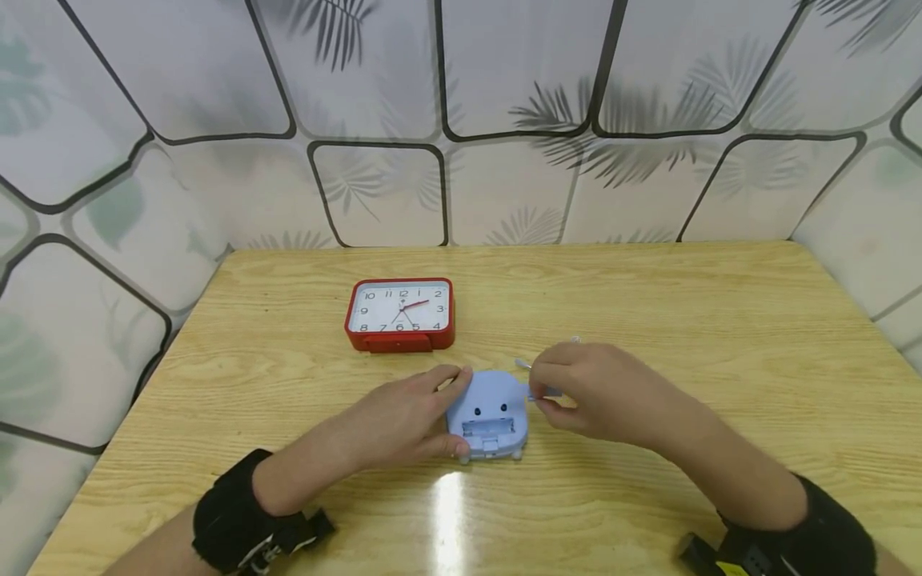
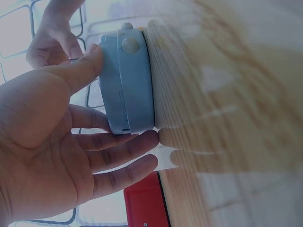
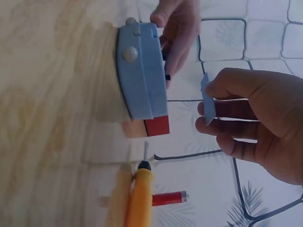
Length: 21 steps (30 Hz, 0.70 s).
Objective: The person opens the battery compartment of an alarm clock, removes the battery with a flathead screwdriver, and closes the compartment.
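**Grasping a blue device (image 1: pixel 488 392) with the left hand (image 1: pixel 410 416), pinching a small blue cover (image 3: pixel 208 101) with the right hand (image 1: pixel 598 392)**

Clasped at its side by the left hand: the blue device, lying on the table (image 1: pixel 720 320). Placed just right of that hand and just left of the other. Pressing with the thumb at the near corner, reaching along the far part of the same side with the fingers. Turned upward on the device: two black knobs and, nearer the person, an open compartment (image 1: pixel 490 426). Visible along its near edge: two small round feet.

Gripped between thumb and fingertips of the right hand: the blue cover, raised off the table and roughly level. Seen from the right wrist as apart from the device, past its right side.

Beyond the right hand, partly hidden by it from the head: a screwdriver (image 3: pixel 140 198), showing an orange handle and black collar from the right wrist, only a bit of thin shaft from the head. Near the screwdriver, also past the right hand: a red battery (image 3: pixel 170 198), lying on the table.

Ahead of the left hand, well apart from it: a red clock (image 1: pixel 399 312), tipped face upward.

Behind each hand, round the wrist: a black strap (image 1: pixel 234 508). Farthest out, past the table: a leaf-patterned wall (image 1: pixel 504 192).
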Tool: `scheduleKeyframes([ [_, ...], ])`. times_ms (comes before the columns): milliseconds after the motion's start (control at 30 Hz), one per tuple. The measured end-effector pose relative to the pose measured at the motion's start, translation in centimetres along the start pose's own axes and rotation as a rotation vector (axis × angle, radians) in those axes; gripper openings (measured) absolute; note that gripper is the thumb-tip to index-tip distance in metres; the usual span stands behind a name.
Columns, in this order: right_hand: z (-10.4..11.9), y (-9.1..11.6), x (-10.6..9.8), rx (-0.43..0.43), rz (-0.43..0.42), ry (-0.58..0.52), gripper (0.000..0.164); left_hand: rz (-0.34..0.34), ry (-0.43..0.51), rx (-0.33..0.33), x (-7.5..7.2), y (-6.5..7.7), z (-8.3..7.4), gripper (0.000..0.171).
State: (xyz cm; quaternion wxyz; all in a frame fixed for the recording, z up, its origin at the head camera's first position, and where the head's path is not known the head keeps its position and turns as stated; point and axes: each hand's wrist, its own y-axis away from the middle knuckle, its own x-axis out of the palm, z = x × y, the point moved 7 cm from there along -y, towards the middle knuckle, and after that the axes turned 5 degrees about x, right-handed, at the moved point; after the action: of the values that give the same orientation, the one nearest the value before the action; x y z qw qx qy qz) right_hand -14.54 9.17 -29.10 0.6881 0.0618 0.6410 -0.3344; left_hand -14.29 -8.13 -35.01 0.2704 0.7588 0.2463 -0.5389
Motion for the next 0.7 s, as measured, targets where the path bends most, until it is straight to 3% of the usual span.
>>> scheduleKeyframes([
  [300, 2.3, -0.4, 1.7, -0.161, -0.092, -0.016, 0.025, -0.003, -0.006, 0.016, -0.1, 0.0, 0.0, 0.090],
  [700, 3.7, -0.6, 2.9, -0.215, -0.129, -0.038, 0.025, -0.005, 0.004, 0.018, 0.0, 0.0, 0.1, 0.090],
])
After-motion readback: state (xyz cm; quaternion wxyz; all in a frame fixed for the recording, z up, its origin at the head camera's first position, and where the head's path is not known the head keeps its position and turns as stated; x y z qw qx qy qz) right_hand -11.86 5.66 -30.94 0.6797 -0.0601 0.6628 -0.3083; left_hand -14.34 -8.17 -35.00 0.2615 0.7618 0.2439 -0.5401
